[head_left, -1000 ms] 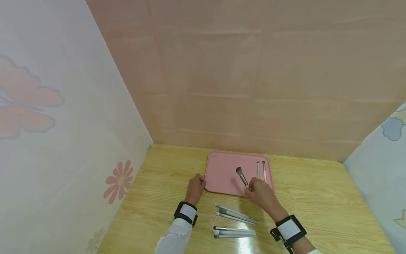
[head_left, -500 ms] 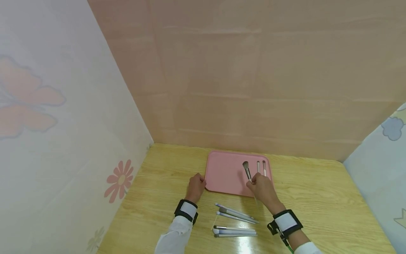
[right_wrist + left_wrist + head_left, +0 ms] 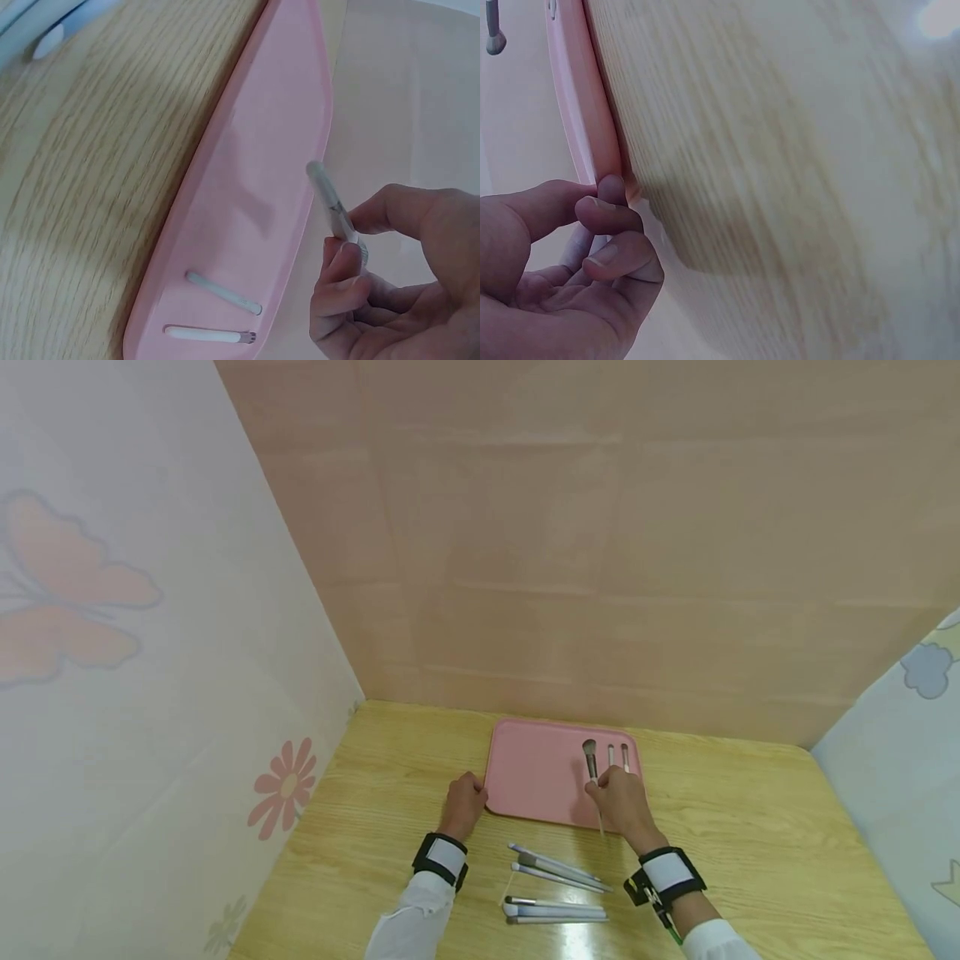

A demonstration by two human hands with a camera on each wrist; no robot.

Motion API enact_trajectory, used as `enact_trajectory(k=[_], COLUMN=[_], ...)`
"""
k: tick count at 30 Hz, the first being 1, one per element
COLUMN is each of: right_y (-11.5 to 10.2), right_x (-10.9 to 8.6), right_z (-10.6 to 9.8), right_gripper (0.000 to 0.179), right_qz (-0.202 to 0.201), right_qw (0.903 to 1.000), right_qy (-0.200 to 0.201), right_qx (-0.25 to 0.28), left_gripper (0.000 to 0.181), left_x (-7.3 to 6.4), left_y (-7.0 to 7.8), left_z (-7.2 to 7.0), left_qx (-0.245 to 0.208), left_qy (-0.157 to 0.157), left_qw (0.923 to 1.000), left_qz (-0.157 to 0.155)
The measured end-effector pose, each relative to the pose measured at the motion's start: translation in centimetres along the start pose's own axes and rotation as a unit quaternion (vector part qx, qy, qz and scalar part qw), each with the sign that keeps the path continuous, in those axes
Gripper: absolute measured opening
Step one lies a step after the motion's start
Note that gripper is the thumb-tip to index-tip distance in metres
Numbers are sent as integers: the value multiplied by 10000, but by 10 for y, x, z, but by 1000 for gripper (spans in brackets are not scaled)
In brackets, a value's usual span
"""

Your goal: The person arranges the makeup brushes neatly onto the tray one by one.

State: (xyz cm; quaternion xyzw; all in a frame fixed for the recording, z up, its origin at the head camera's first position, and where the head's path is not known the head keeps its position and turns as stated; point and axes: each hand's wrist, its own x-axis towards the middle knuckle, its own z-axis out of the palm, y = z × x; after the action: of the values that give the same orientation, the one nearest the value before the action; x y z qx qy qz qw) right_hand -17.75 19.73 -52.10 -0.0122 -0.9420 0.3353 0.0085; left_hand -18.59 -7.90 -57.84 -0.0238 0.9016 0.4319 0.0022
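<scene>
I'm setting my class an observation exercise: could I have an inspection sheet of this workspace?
Surface: wood-grain table, glare on its near side.
Job's things: pink tray bearing two makeup brushes; loose brushes in two groups on the table.
Clutter: thin tan strand by the loose brushes, too fine to identify.
Grips: left hand pinches the tray's near left corner; right hand holds another brush above the tray.
Cables: green cord at the right wristband, perhaps a cable.
Surroundings: creased brown backdrop, flower-and-butterfly left panel, printed right panel.
</scene>
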Motion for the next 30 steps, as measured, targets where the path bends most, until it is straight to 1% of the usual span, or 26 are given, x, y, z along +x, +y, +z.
enact_trajectory(k=[4, 12, 18, 23, 30], right_y=[2, 6, 11, 14, 18], right_x=[3, 10, 16, 20, 25], right_z=[1, 6, 9, 11, 15], right_gripper=[36, 46, 43, 43, 45], right_qz=[39, 140, 274, 384, 373], right_qw=[10000, 9997, 9993, 9991, 9988], right_qy=[19, 189, 212, 111, 314], right_qx=[-28, -53, -157, -131, -57], left_gripper=[11, 13, 12, 11, 12], left_x=[2, 3, 1, 0, 3], left_y=[-2, -2, 0, -1, -2], left_z=[2, 2, 1, 2, 3], left_qx=[8, -3, -21, 30, 100], left_qy=[25, 0, -37, -21, 0], left_qw=[10000, 10000, 10000, 10000, 9999], left_qz=[9, 49, 79, 82, 94])
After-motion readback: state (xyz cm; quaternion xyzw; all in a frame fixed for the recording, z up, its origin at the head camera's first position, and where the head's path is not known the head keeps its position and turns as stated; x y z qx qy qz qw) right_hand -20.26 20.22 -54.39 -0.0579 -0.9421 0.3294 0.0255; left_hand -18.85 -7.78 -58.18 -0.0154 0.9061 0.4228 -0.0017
